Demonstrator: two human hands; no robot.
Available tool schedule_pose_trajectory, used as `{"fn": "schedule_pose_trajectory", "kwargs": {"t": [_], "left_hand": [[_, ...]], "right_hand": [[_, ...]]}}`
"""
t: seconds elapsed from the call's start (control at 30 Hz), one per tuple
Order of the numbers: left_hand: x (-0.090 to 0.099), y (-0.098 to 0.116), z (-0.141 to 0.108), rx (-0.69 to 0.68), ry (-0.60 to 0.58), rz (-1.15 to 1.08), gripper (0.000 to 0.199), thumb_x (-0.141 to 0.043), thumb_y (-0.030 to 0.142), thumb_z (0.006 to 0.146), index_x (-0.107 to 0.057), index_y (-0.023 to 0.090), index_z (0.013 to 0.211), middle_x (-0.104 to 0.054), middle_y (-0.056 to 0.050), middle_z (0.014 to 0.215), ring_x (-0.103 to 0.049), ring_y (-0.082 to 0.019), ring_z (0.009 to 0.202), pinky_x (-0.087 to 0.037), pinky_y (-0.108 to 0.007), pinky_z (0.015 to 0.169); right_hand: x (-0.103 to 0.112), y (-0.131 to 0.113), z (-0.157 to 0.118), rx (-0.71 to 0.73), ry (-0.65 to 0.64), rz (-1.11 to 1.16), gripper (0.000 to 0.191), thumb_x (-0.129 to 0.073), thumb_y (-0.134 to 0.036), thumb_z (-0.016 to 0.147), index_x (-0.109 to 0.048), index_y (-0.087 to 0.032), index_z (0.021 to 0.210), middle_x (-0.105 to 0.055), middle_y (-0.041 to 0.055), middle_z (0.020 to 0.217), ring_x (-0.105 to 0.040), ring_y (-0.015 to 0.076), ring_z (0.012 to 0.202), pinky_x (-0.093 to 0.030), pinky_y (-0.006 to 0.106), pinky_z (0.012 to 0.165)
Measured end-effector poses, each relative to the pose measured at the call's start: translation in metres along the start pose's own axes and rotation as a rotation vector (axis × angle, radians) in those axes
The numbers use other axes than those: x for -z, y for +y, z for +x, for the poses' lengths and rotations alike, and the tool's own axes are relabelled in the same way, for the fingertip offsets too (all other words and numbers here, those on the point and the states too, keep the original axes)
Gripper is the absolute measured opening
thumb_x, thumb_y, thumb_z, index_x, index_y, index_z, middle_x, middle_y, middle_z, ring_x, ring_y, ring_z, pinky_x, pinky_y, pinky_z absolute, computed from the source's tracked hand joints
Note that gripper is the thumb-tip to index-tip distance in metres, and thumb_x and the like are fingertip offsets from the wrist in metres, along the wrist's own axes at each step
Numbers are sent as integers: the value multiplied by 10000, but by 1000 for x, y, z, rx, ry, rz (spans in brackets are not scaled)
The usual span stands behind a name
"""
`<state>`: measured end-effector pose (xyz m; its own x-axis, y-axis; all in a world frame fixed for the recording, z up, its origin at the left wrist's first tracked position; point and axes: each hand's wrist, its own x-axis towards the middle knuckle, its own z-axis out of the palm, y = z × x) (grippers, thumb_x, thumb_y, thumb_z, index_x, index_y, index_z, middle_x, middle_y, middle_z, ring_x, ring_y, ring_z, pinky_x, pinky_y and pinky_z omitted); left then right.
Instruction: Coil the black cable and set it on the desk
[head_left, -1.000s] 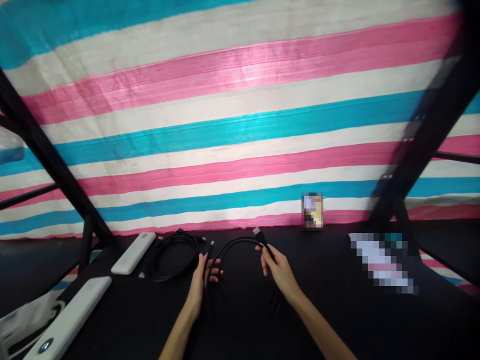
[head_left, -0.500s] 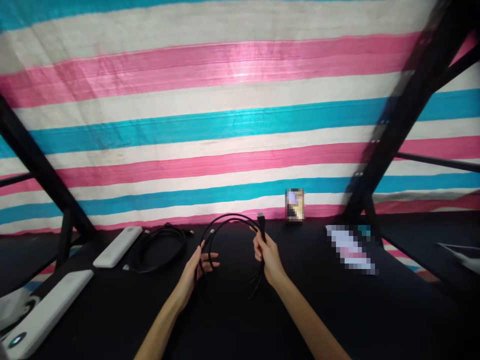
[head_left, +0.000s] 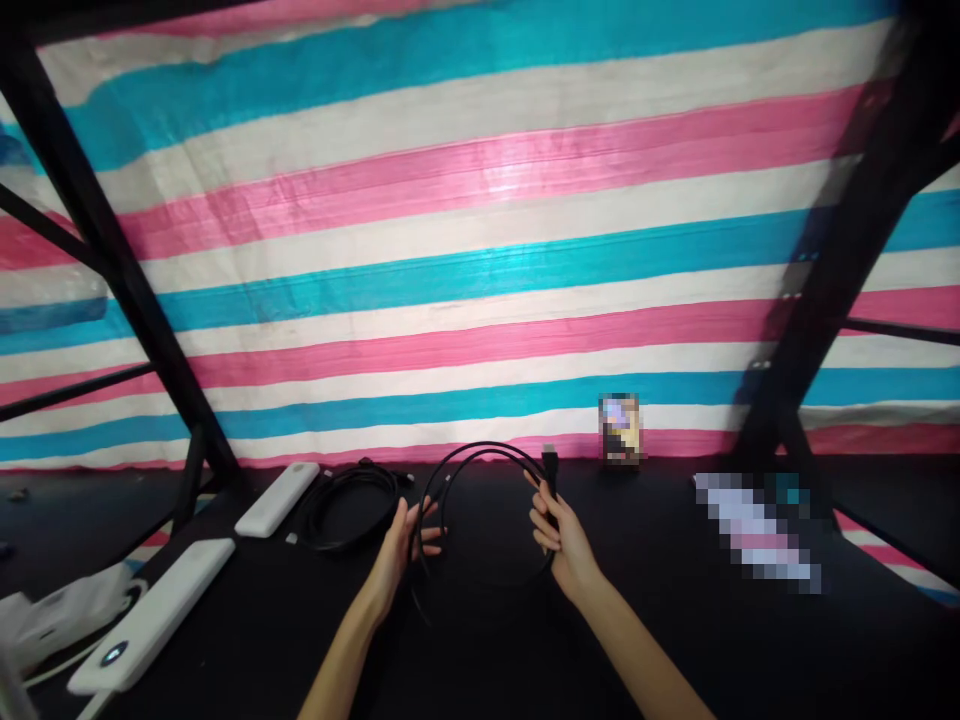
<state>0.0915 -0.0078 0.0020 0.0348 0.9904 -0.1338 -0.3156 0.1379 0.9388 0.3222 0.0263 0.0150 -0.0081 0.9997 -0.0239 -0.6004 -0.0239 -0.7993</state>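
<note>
Between my hands hangs a black cable [head_left: 485, 445] in a loose loop of a few turns. My right hand [head_left: 564, 535] closes round its right side, with a dark plug with a metal tip [head_left: 550, 457] pointing up above the fingers. At the loop's left side is my left hand [head_left: 405, 545], its fingers spread apart as the strands pass close by the palm. Near its fingertips shows a small light plug end [head_left: 448, 479]; whether the hand touches it I cannot tell. A second black cable [head_left: 311, 540] lies coiled on the table to the left.
Two white power banks [head_left: 277, 500] [head_left: 161, 610] lie at the left, near white chargers [head_left: 67, 615] with a cord. A blurred card-like item [head_left: 621, 430] stands at the back, and a blurred packet [head_left: 757, 530] lies right. Black frame posts [head_left: 825, 270] and a striped sheet [head_left: 465, 270] bound the table.
My view has tilted up and turned slightly left, so everything sits lower and further right. My hands are a little further apart, and the loop is slightly wider.
</note>
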Motion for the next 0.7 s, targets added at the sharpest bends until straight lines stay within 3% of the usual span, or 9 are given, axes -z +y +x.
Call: {"fn": "schedule_pose_trajectory", "kwargs": {"t": [0.17,0.27,0.33,0.4,0.47,0.57,0.7], "left_hand": [[-21,-5,-10,-30,-98,-1,786,-573,730,629,-556,178,1188,-464,-116,1331,-574,-265,1046,-496,-290,807],[-29,-5,-13,-37,-31,36,774,-718,629,568,-546,166,1164,-584,-146,1170,-650,-219,764,-511,-256,608],[-30,-6,-13,-19,71,95,711,-714,624,577,-574,137,1075,-670,-112,883,-564,-124,465,-386,-187,405],[-28,-7,-11,13,96,155,643,-631,672,625,-612,97,911,-579,-30,518,-365,-56,281,-185,-155,314],[-24,-8,-9,43,40,184,656,-535,718,667,-615,85,821,-394,37,336,-237,-38,229,-80,-155,314],[-23,-9,-8,33,30,171,651,-472,713,714,-595,107,918,-343,69,334,-238,-39,239,-112,-141,314],[-24,-10,-8,-77,159,180,586,-536,691,690,-556,144,897,-332,88,354,-247,-52,252,-138,-140,287]], "right_hand": [[0,12,1,-83,-97,-71,396,-739,-438,622,-659,-174,907,-380,-72,579,-165,1,369,-92,168,341],[-1,20,-2,-107,-156,-144,420,-716,-489,644,-644,-176,914,-417,-71,581,-222,1,363,-150,162,343],[-3,22,-3,-113,-172,-201,463,-710,-526,639,-635,-180,937,-438,-70,587,-257,5,366,-177,161,345],[-3,21,-4,-106,-165,-248,496,-689,-573,639,-636,-175,931,-457,-65,598,-283,8,370,-191,163,345],[-2,19,-2,-96,-146,-272,528,-640,-630,651,-641,-160,891,-463,-59,597,-295,11,367,-197,169,341],[1,15,1,-57,-121,-329,574,-571,-677,676,-647,-139,862,-487,-48,580,-325,21,352,-226,186,345],[6,8,4,13,-98,-434,585,-524,-661,724,-646,-124,923,-587,-6,620,-450,57,363,-298,205,383]]}}
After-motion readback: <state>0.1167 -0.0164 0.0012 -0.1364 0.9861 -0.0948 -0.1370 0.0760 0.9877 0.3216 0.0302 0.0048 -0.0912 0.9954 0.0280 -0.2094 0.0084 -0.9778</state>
